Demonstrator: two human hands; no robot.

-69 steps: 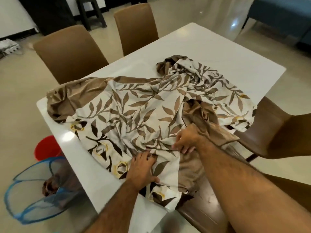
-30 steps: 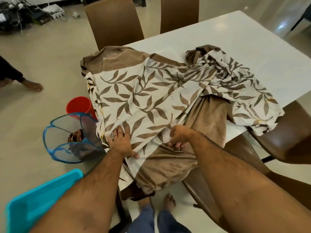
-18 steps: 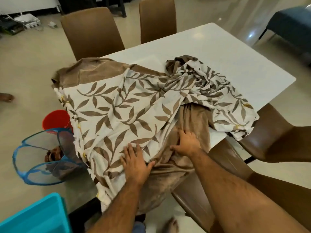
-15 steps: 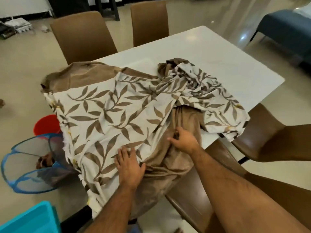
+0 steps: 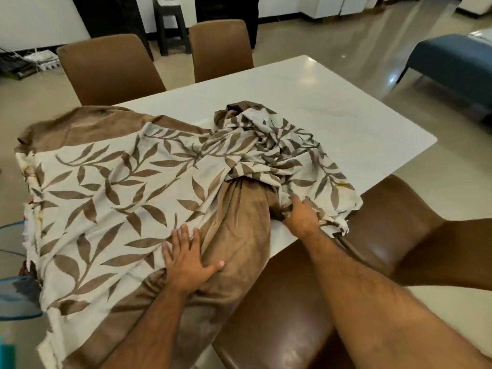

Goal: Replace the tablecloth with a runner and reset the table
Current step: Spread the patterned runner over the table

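**Tablecloth removal in hand; runner not yet in view**

The leaf-patterned tablecloth [image 5: 127, 198] is found bunched over the near-left part of the white bench [image 5: 332, 110], with one edge hanging off the bench's near side and a crumpled heap lying toward the bench's middle. The far-right part of the bench is uncovered. The left hand [image 5: 187, 262] is laid flat, fingers spread, on the cloth's brown border near the bench's near edge. The right hand [image 5: 302, 217] is closed on a fold of the cloth at the near-right edge of the bench, above a brown chair [image 5: 394, 235].

The step is judged to be gathering the cloth for removal. The next move is judged to require the right-hand fold to be drawn toward the left hand, so that the loose heap is collected and lifted clear of the bench. No runner is seen.
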